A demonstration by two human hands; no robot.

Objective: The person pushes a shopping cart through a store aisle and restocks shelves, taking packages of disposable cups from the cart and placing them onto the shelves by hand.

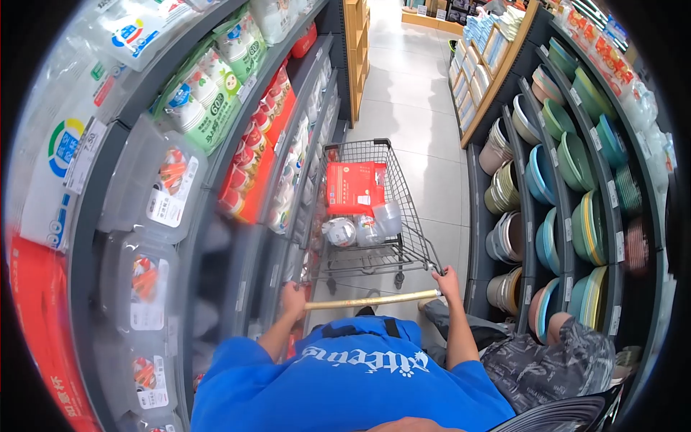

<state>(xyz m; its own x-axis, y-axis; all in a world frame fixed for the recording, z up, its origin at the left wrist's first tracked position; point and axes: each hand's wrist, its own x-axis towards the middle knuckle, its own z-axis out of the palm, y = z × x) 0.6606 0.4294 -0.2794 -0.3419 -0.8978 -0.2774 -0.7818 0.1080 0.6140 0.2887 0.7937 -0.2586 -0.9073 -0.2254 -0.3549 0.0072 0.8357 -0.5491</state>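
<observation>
A wire shopping cart [412,234] stands in the aisle in front of me. My left hand [293,300] is closed at the left end of its yellow handle bar [371,300]. At the other end, my right hand [448,282] grips the cart where the frame meets the bar. Inside the basket lies a red package [355,186] with a cup printed on it. Nearer to me in the basket are a round white-wrapped item [339,232] and clear plastic containers [387,217].
Shelves on the left hold packs of disposable cups [209,93] and clear boxes [147,284]. Stacked plastic basins [576,160] and buckets [505,236] fill the right shelves. Another person in a dark patterned top [551,363] is close on my right. Tiled floor [403,108] runs ahead.
</observation>
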